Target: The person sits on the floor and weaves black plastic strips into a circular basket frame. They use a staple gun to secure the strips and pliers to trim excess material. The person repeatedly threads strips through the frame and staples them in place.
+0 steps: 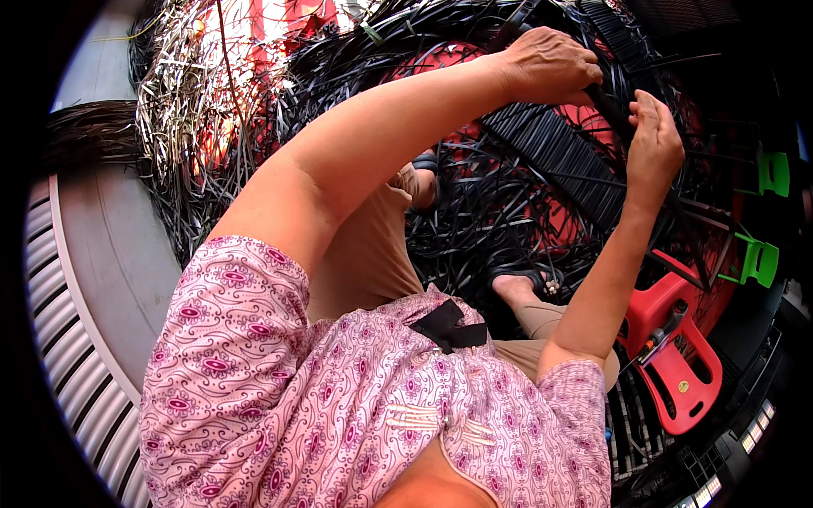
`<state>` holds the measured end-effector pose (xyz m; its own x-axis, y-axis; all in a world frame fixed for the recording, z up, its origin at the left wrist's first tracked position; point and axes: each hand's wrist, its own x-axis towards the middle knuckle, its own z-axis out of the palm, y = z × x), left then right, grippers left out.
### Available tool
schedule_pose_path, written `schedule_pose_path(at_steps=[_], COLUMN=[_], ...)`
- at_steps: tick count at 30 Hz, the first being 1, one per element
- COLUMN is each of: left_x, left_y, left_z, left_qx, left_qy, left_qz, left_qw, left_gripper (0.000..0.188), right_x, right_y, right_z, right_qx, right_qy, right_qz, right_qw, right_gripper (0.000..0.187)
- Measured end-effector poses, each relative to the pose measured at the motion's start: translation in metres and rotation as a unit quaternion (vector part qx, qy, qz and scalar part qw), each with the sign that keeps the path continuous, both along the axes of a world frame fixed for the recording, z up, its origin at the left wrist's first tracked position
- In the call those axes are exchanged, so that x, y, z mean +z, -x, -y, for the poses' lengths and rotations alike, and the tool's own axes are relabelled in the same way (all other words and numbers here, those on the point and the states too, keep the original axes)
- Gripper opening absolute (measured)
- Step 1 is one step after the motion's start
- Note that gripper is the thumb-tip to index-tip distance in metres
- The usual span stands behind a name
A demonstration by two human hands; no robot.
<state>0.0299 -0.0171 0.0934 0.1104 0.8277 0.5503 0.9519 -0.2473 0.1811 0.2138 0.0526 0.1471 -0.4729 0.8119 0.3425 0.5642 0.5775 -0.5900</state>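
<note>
My left hand (552, 66) is closed at the dark bar (606, 106) of a black frame, its fingers curled down over the edge. Lower and to the right, my right hand (654, 148) has its fingers bent together beside the same bar. Whatever lies in its fingertips is too dark to make out. Below both hands slants a panel woven of black flat strips (555, 157), joined to the frame. Loose black strips (474, 212) lie tangled around it and about my feet.
At the left, a big heap of strips (199, 110) glares in sunlight on a red floor. A red plastic chair (686, 372) with a tool on it stands at my right, near green plastic pieces (760, 260). A ribbed metal surface (76, 339) runs along the left.
</note>
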Motion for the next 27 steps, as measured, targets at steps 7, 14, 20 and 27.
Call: schedule_pose_path(at_steps=[7,14,20,27], left_x=[0.000,0.016,0.018,0.018], left_y=[-0.005,-0.005,-0.003,0.001], left_z=[-0.005,-0.003,-0.007,-0.009], left_qx=[-0.006,0.018,-0.005,-0.039], left_qy=[-0.012,0.098,0.139,0.157], left_qz=[0.068,0.106,0.108,0.075], left_qw=[0.998,0.989,0.984,0.984], left_gripper=[0.034,0.040,0.042,0.039], right_x=[-0.008,-0.033,-0.011,0.032], right_y=[0.041,0.026,0.017,0.000], right_z=[-0.074,-0.089,-0.038,0.022], right_qx=[0.160,0.095,0.095,0.110], right_qy=[0.494,0.471,0.314,0.255], right_qz=[0.212,-0.166,-0.332,-0.428], right_qw=[0.828,0.861,0.884,0.860], right_gripper=[0.027,0.043,0.047,0.043])
